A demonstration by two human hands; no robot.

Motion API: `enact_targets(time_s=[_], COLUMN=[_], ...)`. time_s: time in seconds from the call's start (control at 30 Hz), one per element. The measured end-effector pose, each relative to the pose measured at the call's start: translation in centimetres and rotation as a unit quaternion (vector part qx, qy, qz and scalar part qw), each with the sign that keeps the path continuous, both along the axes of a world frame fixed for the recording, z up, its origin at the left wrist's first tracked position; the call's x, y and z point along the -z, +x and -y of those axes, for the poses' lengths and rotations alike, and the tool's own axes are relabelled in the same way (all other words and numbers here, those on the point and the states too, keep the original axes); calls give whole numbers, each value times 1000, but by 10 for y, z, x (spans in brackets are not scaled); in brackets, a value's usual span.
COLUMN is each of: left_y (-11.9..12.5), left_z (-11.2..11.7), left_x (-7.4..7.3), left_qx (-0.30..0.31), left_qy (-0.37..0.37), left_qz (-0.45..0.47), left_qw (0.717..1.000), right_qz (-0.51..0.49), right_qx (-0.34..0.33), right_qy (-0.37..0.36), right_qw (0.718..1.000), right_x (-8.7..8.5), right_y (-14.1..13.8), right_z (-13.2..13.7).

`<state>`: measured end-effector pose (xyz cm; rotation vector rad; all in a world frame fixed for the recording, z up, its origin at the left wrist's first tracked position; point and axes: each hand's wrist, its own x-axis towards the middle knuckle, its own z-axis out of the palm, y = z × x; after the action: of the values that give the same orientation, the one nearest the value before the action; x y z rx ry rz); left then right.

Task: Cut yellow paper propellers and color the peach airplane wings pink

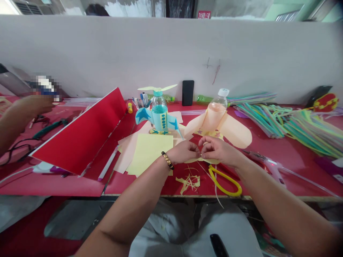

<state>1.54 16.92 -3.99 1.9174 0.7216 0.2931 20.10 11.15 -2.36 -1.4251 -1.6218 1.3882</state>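
Your forearms come in from both lower corners and meet in front. The left hand [184, 151] and right hand [218, 150] touch at the fingertips, both pinched narrow on a pale paper piece [211, 161]. It lies between them, long axis left to right, and neither hand is nearer. Toward you from the right hand lie yellow scissors [224, 181]; toward you from the left, paper scraps [190, 182]. Just beyond the fingers stands a peach bottle [217, 119], with a blue bottle [160, 114] left of it. A yellow sheet [150, 150] lies outside the left hand. Far left is a co-worker's hand [32, 105].
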Motion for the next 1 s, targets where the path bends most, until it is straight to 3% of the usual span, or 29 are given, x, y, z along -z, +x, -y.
enact_targets(time_s=[0.77,0.9,1.0], left_y=[1,2,4], left_z=[2,12,23], left_x=[1,-6,-31], left_qx=[-34,-41,-48], left_qy=[-31,-30,-12], left_qz=[31,55,81], left_qw=[998,997,995], right_qz=[-46,-35,-25], right_qx=[46,57,51], right_qy=[-2,7,18], right_qw=[998,998,998], right_x=[-3,-17,-44], right_y=[-3,-6,-4], right_z=[6,13,19])
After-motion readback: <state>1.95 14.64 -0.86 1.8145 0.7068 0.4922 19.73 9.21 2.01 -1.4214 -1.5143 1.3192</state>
